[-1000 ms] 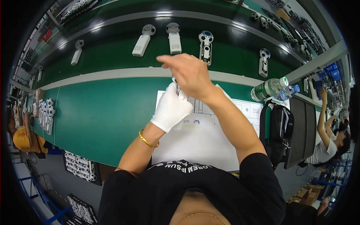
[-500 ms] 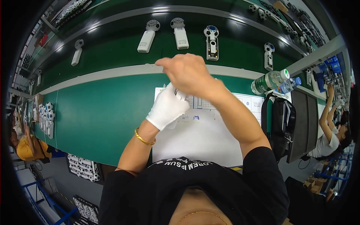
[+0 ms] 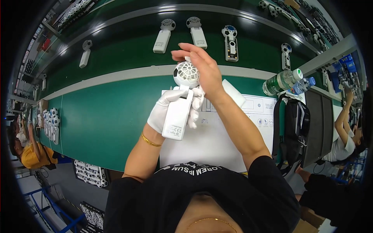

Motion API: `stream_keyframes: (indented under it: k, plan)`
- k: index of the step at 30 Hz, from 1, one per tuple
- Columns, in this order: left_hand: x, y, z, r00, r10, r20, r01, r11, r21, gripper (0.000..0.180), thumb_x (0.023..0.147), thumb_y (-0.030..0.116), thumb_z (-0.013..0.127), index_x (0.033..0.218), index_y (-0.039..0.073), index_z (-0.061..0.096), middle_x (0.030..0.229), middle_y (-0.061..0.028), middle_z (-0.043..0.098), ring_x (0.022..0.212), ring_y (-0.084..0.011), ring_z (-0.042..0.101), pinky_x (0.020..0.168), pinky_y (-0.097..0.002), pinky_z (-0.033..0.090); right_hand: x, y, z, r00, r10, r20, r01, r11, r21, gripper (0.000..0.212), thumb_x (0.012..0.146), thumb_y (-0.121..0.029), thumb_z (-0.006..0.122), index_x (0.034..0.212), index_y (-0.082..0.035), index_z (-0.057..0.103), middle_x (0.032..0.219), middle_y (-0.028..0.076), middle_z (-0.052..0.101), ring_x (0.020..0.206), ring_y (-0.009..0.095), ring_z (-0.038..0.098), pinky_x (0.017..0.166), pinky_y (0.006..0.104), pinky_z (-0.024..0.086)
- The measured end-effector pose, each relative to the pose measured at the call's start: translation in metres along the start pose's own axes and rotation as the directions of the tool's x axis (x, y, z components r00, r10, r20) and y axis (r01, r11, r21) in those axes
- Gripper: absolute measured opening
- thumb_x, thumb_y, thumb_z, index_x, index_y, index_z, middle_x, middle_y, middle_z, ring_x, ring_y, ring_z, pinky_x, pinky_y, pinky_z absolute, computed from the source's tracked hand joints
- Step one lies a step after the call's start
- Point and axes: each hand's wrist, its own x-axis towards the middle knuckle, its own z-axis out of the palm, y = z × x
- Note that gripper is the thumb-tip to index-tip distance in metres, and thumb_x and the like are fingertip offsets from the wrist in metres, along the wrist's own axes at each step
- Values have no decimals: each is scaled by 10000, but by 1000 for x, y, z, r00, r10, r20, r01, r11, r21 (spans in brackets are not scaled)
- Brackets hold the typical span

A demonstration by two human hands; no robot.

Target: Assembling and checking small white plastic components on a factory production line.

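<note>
My left hand (image 3: 160, 113), in a white glove with a gold bangle at the wrist, is closed around a white handheld fan (image 3: 178, 118). The fan tilts with its round, football-patterned head (image 3: 186, 73) away from me and its handle toward me. My bare right hand (image 3: 206, 72) lies against the far right side of the fan head, its fingers stretched out to the left. A small white bit shows by those fingers; I cannot make out what it is. Below the hands lies a white printed sheet (image 3: 210, 145) on the green table (image 3: 105, 120).
Several similar fans, such as one white fan (image 3: 162, 40), lie on the green shelf beyond the table. Two bottles (image 3: 281, 82) and a black bag (image 3: 289, 128) are at the right. A folded white piece (image 3: 234, 93) rests on the sheet. More fans (image 3: 51, 124) stand left.
The fan, earlier hidden behind my hands, now shows its head and handle. My right hand has moved from above my left hand to beside the fan head. The view has shifted slightly.
</note>
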Motion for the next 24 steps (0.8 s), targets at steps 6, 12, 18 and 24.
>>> stream_keyframes:
  k: [6, 12, 18, 24]
  plan:
    - [2, 2, -6, 997, -50, 56, 56, 992, -111, 363, 951, 311, 471, 1138, 6, 538, 858, -107, 623, 628, -253, 645, 524, -375, 553, 1, 2, -5, 863, -385, 327, 502, 571, -650, 327, 1004, -137, 394, 1278, 3, 504, 1063, 165, 663, 912, 165, 641, 799, 264, 522]
    - [9, 11, -6, 985, -79, -151, 97, 988, 118, 308, 949, 317, 499, 1076, 41, 545, 806, -91, 621, 593, -219, 626, 487, -335, 520, 26, 14, -17, 998, -30, -58, 19, 983, -184, 291, 988, -122, 427, 1223, 10, 538, 974, 140, 671, 813, 164, 654, 711, 262, 533]
    - [41, 71, -5, 816, 388, -428, 155, 567, 809, 366, 856, 277, 666, 1083, 31, 516, 809, -78, 608, 593, -175, 603, 486, -316, 503, 79, 3, -113, 892, 132, -431, -367, 768, -525, 408, 907, -303, 588, 1222, -46, 551, 955, 162, 668, 817, 245, 687, 675, 309, 547]
    - [82, 184, -83, 562, 826, 54, 480, -378, 792, 471, 770, 201, 709, 1117, -28, 488, 989, -192, 607, 873, -321, 635, 763, -392, 530, 90, -6, -155, 881, -98, -464, -462, 37, -886, 567, 838, -470, 614, 1184, -21, 589, 1010, 186, 665, 1016, 319, 644, 848, 379, 512]
